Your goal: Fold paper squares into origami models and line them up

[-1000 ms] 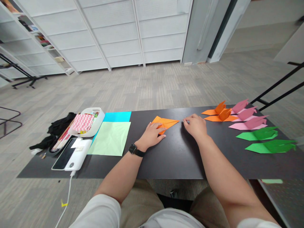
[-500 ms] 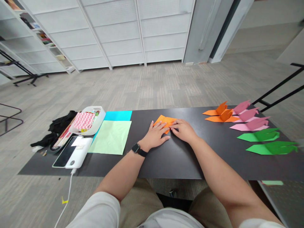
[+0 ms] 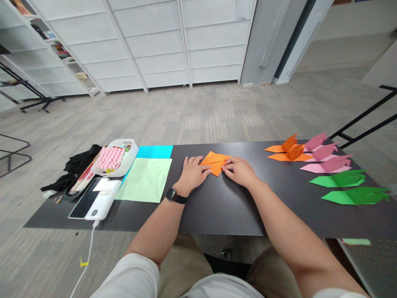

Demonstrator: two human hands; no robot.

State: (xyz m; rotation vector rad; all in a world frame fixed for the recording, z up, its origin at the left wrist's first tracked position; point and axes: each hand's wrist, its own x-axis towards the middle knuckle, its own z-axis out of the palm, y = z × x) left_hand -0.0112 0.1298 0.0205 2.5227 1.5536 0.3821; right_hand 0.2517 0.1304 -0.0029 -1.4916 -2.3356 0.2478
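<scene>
"Head view: where does the folded orange paper lie, and how are the hands placed about it?"

"It lies flat on the dark surface, between the two hands. The left hand is unclenched, its fingers spread and its thumb and forefinger at the paper's left edge. The right hand has its fingers gathered at the right edge; the fingertips are small and partly hidden here, so one cannot tell whether they pinch the paper or merely press upon it."

"Which stage is represented?"

"By judgement, an intermediate fold: creases and overlapping layers are visible, and the hands appear to be aligning a flap. A sound next move would call for edges brought true, one hand steadying the layers and the other pressing along the crease, without letting the paper skew."

"And the surroundings?"

"To the left, a pale green sheet overlaps a blue sheet, beside a white basket. To the right stand folded paper birds in rows: orange birds, pink birds and green birds, the last nearest the person."
</scene>
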